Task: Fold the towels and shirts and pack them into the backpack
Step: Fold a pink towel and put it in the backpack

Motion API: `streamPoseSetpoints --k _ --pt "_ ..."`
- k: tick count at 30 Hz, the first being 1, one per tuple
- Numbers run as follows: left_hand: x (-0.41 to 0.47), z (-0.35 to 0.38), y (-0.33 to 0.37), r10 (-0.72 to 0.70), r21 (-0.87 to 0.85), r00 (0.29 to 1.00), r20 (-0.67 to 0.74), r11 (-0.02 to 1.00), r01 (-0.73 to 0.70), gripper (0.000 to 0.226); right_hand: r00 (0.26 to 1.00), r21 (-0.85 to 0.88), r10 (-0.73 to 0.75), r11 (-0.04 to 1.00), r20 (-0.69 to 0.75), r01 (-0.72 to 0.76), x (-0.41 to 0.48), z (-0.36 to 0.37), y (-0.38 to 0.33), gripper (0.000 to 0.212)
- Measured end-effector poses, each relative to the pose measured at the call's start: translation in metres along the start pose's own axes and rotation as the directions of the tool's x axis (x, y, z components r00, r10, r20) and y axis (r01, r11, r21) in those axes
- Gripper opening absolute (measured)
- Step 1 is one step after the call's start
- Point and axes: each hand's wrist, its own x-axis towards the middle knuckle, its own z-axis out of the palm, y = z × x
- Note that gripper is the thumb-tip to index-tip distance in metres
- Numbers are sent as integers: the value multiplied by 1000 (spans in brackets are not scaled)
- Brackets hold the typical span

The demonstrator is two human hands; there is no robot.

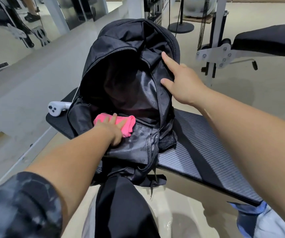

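On the padded bench [207, 152], a white controller [55, 108] lies at the far left edge, just beside the one black backpack [129, 48], which stands unzipped with its mouth gaping. The left hand [111, 126] lies flat, fingers spread, on a single folded pink cloth [128, 122] at the lower lip of the opening, pressing rather than gripping. The right hand [179, 78] holds the pack's right rim, fingers hooked over the zipper edge, keeping it wide. I judge the packing under way: one folded piece is going in, and the dark interior shows nothing else I can make out. A blue garment [251, 215] lies lower right, seemingly unpacked.
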Motion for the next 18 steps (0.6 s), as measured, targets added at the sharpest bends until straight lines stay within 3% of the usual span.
streamPoseSetpoints --k 4,11,14,16,18 --pt "-2 4 -4 -84 20 984 -160 996 88 90 1000 -11 -15 1000 11 15 -4 4 -5 73" --pt "-1 -8 -11 -9 -136 984 -180 991 -16 82 1000 -25 2 1000 11 -2 -6 7 -17 72" --pt "-38 -32 -9 38 -328 917 -398 927 -181 63 996 78 42 996 77 -48 -7 10 -21 75" --pt "-78 -43 4 30 -494 828 -560 790 -362 54 978 209 92 969 186 -131 -9 10 -22 78" --pt "-118 -43 25 99 -522 755 -648 665 -535 54 952 351 119 911 284 -218 -12 4 -23 80"
